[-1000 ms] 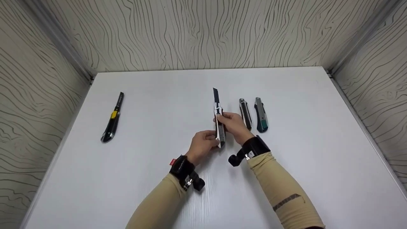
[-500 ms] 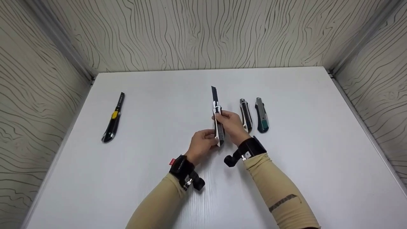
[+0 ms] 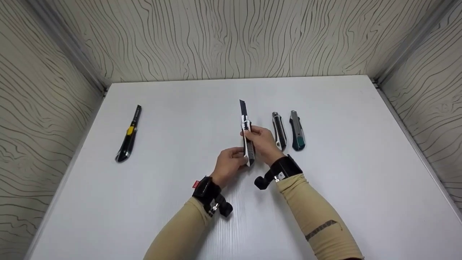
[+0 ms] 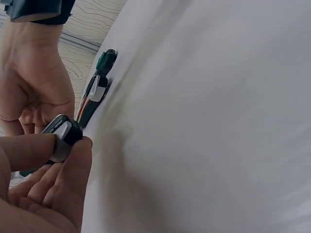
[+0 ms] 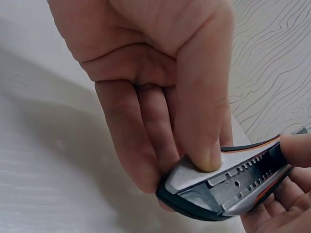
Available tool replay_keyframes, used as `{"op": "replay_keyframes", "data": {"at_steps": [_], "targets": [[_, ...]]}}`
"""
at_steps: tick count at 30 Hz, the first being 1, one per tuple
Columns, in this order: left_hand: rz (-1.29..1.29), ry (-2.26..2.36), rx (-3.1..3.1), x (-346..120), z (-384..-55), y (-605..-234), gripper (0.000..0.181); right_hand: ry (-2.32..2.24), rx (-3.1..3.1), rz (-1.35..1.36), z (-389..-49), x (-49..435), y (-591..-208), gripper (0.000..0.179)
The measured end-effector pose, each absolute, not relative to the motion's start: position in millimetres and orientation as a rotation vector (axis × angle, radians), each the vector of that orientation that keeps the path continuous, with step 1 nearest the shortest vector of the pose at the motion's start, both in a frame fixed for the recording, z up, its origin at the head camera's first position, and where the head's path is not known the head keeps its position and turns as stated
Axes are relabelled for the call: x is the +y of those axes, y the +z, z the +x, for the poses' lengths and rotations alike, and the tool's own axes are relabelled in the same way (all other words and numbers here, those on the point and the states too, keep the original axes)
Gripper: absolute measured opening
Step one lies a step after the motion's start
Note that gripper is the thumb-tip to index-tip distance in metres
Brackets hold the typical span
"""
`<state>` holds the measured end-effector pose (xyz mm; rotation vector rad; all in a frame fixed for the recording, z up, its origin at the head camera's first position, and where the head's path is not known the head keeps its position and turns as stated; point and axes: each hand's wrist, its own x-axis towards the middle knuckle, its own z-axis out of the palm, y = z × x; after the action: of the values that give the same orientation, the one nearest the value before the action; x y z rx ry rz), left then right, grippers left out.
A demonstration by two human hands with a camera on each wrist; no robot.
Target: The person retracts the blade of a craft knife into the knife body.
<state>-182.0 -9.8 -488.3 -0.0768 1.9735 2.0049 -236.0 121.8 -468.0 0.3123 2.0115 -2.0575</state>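
Note:
Both hands hold one silver-and-black snap-off utility knife (image 3: 250, 148) over the middle of the white table, its dark blade (image 3: 243, 107) extended toward the back wall. My left hand (image 3: 228, 165) pinches the butt end between thumb and fingers; the left wrist view shows this knife end (image 4: 62, 138) up close. Around the front half of the handle, my right hand (image 3: 266, 143) grips with its thumb (image 5: 297, 151) at the slider. The slider itself is mostly covered. In the right wrist view the toothed metal channel (image 5: 235, 183) and orange trim are visible.
Two more utility knives lie right of the hands: a silver-and-black one (image 3: 279, 130) and a grey-and-green one (image 3: 297, 130). A black utility knife with a yellow slider (image 3: 127, 139) lies at the far left. Wood-patterned panels (image 3: 231, 39) border the white table (image 3: 180, 216).
The right hand and knife have shifted slightly left since a second ago. Over the last half second the blade tip has come slightly nearer. Both hands keep their hold.

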Motion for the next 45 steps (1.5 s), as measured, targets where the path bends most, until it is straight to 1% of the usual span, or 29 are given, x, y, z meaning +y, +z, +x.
{"op": "replay_keyframes", "data": {"at_steps": [9,16,23,30,45], "targets": [[-0.129,1.966,2.009,-4.5,-179.3,-486.2,0.034,-2.018,2.034,0.330,-237.4,126.6,-465.7,0.035],[-0.118,1.935,2.047,-3.8,-178.8,-488.0,0.030,-1.984,2.045,0.325,-236.4,125.5,-461.9,0.035],[-0.112,1.952,2.040,-4.7,-179.5,-489.4,0.028,-1.986,2.007,0.298,-237.8,126.5,-461.2,0.038],[-0.079,1.962,2.036,-4.8,-178.7,-489.6,0.030,-1.987,2.002,0.298,-238.5,128.8,-463.2,0.040],[-0.106,1.980,2.030,-2.6,-178.1,-491.2,0.033,-1.992,1.959,0.320,-238.6,134.9,-462.3,0.040]]}}
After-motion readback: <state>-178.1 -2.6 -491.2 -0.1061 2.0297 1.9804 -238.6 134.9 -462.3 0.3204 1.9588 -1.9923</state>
